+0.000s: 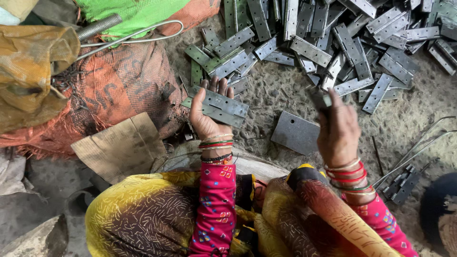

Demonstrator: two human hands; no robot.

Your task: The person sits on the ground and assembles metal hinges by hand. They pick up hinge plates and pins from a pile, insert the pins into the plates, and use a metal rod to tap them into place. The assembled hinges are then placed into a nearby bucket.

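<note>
Grey flat steel butt hinges [220, 108], a small stack, sit in the left hand [208, 116]: fingers [218, 85] curled over the far edge, thumb along the near-left side, palm under. Clamped on the stack, not spread. Likely stiff, thin plate; fairly heavy for size, smooth faces so leaves could slide over each other, stamped edges prob sharp. Best hold looks like across the long edges w/ thumb opposing, as now; knuckle side is prob the least slippery bit. Right hand [338, 128] pinches one darker steel hinge [318, 100] at fingertips; blurred, exact grip unclear. Below: dark rectangular steel plate [296, 132] on the gritty floor [281, 93]. Farther out: big loose heap of grey hinges [333, 38], orange mesh sack [109, 85], cardboard scrap [119, 147], bent steel wire [138, 35].
</note>
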